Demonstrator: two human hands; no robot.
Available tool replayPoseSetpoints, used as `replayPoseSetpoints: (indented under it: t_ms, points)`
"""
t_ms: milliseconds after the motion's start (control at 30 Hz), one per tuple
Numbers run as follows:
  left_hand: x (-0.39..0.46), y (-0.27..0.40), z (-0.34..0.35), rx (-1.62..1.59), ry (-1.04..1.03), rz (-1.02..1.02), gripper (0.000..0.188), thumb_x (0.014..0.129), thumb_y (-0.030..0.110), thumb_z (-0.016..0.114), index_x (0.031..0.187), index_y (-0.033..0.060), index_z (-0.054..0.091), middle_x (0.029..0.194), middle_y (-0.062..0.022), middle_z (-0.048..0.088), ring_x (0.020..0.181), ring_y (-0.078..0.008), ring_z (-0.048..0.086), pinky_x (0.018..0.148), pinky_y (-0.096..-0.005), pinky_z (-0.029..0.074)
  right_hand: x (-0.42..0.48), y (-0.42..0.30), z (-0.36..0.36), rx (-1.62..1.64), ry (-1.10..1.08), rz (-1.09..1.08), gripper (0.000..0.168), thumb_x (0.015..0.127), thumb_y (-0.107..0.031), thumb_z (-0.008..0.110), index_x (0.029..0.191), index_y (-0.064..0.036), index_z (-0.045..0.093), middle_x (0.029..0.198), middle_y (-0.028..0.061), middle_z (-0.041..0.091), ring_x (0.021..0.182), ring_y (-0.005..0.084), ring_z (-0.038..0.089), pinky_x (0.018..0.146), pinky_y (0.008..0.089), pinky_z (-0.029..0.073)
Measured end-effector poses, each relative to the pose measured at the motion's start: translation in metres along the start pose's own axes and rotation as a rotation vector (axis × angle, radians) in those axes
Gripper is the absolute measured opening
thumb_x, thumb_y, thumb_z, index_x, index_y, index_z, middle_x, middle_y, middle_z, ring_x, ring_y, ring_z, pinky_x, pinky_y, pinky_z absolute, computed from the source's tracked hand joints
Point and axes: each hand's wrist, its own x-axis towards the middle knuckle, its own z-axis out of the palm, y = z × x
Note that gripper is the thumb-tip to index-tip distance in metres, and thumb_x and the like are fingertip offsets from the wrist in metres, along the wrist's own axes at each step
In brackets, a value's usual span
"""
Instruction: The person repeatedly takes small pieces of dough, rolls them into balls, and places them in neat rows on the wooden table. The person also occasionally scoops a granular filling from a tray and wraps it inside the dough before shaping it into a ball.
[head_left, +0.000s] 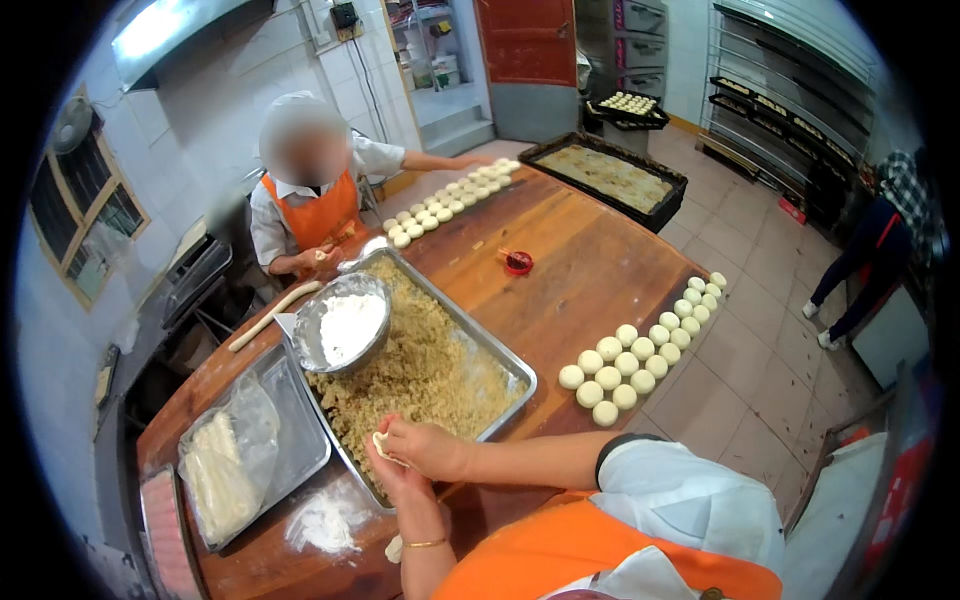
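Observation:
My left hand (401, 476) cups a small piece of dough (386, 448) over the near edge of a large metal tray (525, 375). My right hand (431, 448) closes over the same dough from the right, its fingers pinching the rim. What lies inside the dough is hidden by my fingers. Crumbly yellow-brown filling (427, 352) fills much of the tray. A metal bowl (379, 341) of white flour (351, 328) rests on the tray's left side. Beside my left wrist, a small dough lump (394, 550) sits partly hidden on the wooden table (480, 300).
Rows of round pastries (626, 364) line the right edge; more (450, 199) stand by a co-worker (307, 195) across the table. A second tray (300, 442) holds bagged dough (221, 472). Nearby lie loose flour (326, 521), a dough rope (274, 315) and a small red dish (518, 262).

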Motion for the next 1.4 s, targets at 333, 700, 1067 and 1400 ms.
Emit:
replayPoseSetpoints:
  t_ms: [333,700,1067,1400]
  points:
    - [-0.019,0.016,0.015,-0.135,0.132,-0.115,0.029,0.098,0.037,0.052,0.099,0.0095,0.060,0.096,-0.0051,0.062,0.092,-0.0187,0.060,0.081,-0.0353,0.053,0.008,0.007,0.000,0.221,-0.105,0.036,0.048,0.091,-0.014,0.056,0.137,-0.012,0.047,0.124,0.0135,0.055,0.112,0.0242,0.054,0.096,0.0360,0.045]
    - [-0.043,0.014,0.048,-0.209,0.115,-0.099,0.025,0.099,0.030,0.051,0.106,0.0071,0.059,0.101,-0.0066,0.062,0.095,-0.0189,0.062,0.081,-0.0340,0.055,0.009,0.012,0.007,0.529,-0.031,0.200,0.046,0.090,-0.012,0.055,0.135,-0.009,0.046,0.127,0.0144,0.053,0.116,0.0235,0.053,0.098,0.0347,0.042]
    - [-0.050,0.019,0.046,0.001,0.100,-0.106,0.034,0.099,0.036,0.050,0.116,0.0082,0.057,0.107,-0.0047,0.062,0.094,-0.0151,0.062,0.075,-0.0267,0.054,0.005,0.014,0.021,0.481,-0.042,0.206,0.053,0.087,-0.007,0.052,0.139,-0.012,0.042,0.119,0.0107,0.054,0.107,0.0199,0.054,0.093,0.0322,0.045]
    - [-0.075,0.011,0.044,0.117,0.068,0.011,0.022,0.098,0.034,0.053,0.101,0.0130,0.057,0.079,0.0044,0.058,0.054,-0.0018,0.050,0.036,-0.0159,0.032,-0.009,-0.010,0.001,0.493,-0.238,0.301,0.060,0.083,-0.009,0.053,0.141,-0.006,0.037,0.135,0.0132,0.045,0.127,0.0211,0.042,0.106,0.0339,0.035]
